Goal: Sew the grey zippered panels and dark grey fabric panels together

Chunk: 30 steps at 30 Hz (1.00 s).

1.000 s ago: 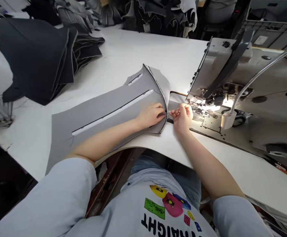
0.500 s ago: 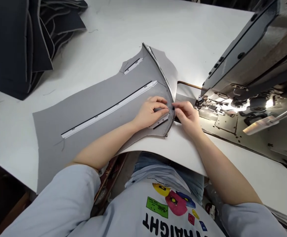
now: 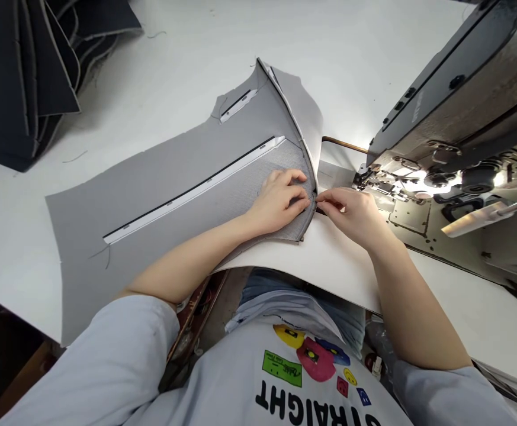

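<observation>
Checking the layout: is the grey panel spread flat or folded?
Folded at its right end: the grey panel doubles over along a curved edge, a flap showing beyond it.

**A:** Where are the two hands?

**B:** Close together in front of the body, the left hand [image 3: 280,201] and the right hand [image 3: 351,216] almost meeting, each reaching toward the other.

**A:** How does the left one sit?

**B:** Palm down, knuckles raised, its fingers [image 3: 296,204] curled and bunched forward.

**A:** And the right?

**B:** Tilted on its side, thumb and first finger [image 3: 323,204] pinched together at the tips, the other fingers folded in behind.

**A:** The arms?

**B:** Both bare. The left forearm [image 3: 187,266] lies low and reaches across, the right forearm [image 3: 411,302] slants inward, and each comes out of a pale blue sleeve [image 3: 107,349].
</observation>
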Each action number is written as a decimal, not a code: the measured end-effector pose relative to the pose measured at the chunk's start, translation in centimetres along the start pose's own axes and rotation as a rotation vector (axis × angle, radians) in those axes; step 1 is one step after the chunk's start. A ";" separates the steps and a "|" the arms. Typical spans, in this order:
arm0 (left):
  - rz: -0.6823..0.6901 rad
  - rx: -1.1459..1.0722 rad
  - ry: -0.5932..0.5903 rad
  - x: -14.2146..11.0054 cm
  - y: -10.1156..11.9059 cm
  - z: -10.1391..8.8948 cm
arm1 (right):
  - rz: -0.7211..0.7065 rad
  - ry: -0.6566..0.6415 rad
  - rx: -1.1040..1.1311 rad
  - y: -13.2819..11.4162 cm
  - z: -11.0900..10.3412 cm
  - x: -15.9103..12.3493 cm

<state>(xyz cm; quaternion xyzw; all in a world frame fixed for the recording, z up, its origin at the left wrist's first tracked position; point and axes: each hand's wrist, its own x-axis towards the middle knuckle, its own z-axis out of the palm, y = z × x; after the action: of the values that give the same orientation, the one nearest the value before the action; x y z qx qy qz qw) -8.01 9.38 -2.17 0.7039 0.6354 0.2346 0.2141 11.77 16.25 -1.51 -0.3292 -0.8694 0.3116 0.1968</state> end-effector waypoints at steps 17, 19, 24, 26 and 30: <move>0.137 0.260 0.085 -0.7 0.6 1.1 | -0.149 0.225 -0.177 -1.3 1.3 -0.4; 0.113 0.186 0.073 -0.5 0.4 0.7 | -0.128 0.234 -0.140 -0.8 1.4 -0.3; 0.018 -0.034 0.018 -0.1 -0.2 -0.3 | -0.106 0.201 -0.147 0.4 2.1 0.1; -0.019 -0.110 -0.008 0.1 -0.3 -0.6 | -0.086 0.217 -0.151 0.6 2.3 0.1; -0.073 -0.195 -0.060 0.3 -0.2 -1.2 | -0.021 0.256 -0.118 0.6 2.4 0.2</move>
<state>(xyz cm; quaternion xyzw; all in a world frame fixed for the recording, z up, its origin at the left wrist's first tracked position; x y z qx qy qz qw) -8.87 9.66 -1.27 0.6627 0.6280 0.2662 0.3090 10.64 15.74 -3.61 -0.3680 -0.8574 0.2134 0.2895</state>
